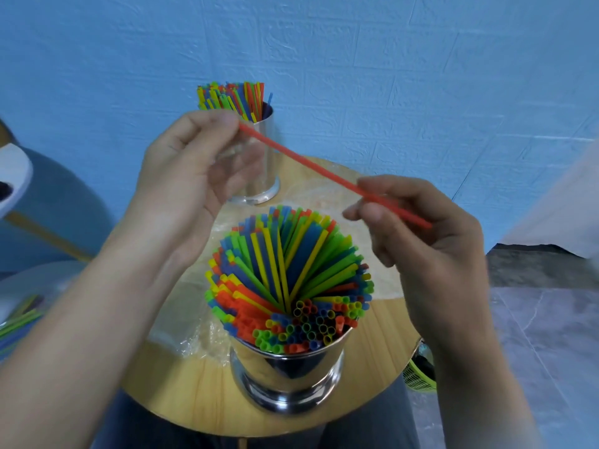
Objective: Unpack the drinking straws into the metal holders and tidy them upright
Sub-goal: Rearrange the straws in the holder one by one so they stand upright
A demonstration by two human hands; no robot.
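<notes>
Spanning the air between both hands, a red straw (308, 163) slants from upper left to lower right above the surface (372, 351). The left hand (188, 170) pinches its far end between thumb and fingertips, the other fingers loosely curled. The right hand (431, 241) pinches it near the other end, and a short length pokes out past the fingers. Below the straw, the near holder (285, 371) stands at the front of the surface, packed with straws (285, 273) in red, yellow, green and blue. Many of them lean and fan outward, while those at the front stand straighter with their open ends showing. The far holder (268, 150) stands at the back, partly behind the left hand, its own bundle (230, 98) tilted left. Crumpled clear wrap (194, 335) lies on the round wooden surface between and beside the holders. A few loose straws (19, 315) lie at the far left edge, off the surface. A green basket (419, 374) sits on the floor to the right, and a blue wall (421, 76) rises behind
</notes>
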